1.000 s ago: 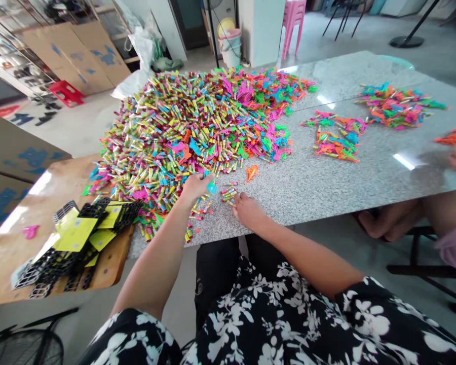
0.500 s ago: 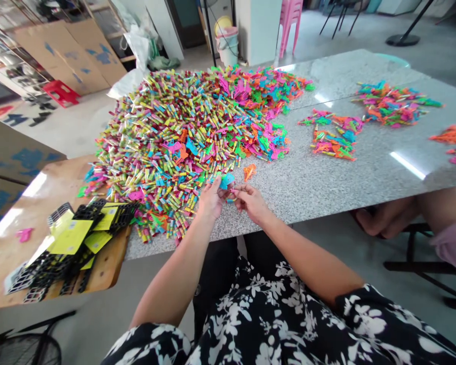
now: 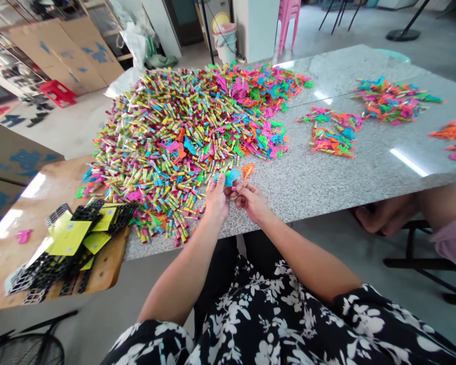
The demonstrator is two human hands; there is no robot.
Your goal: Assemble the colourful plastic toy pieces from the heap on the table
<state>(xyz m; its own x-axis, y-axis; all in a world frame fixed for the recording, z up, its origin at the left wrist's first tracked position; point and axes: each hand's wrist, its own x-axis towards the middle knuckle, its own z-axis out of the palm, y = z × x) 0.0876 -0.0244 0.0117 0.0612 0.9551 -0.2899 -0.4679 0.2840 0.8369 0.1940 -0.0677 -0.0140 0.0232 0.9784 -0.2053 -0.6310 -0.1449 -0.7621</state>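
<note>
My left hand (image 3: 217, 203) is closed on a flat blue plastic piece (image 3: 232, 177), which sticks out above the thumb and fingers. Right beside it, my right hand (image 3: 251, 203) pinches at the lower end of that piece; a bit of pink shows at its fingertips, too small to name. Both hands meet just above the granite table near its front edge. An orange plastic piece (image 3: 248, 171) lies just beyond the right hand. Behind and to the left of my hands spreads a big heap of small coloured tubes (image 3: 155, 126) mixed with plastic pieces.
Smaller piles of coloured plastic pieces (image 3: 393, 101) and neat bundles (image 3: 332, 133) lie to the right on the granite table (image 3: 300, 185). Black plastic racks with yellow cards (image 3: 70, 238) are stacked on a wooden table (image 3: 7, 284) at left. Another person's leg (image 3: 443, 208) shows at right.
My left hand has shifted slightly right, closer to the right hand, bringing the blue piece along. The right hand has stayed in nearly the same place.
</note>
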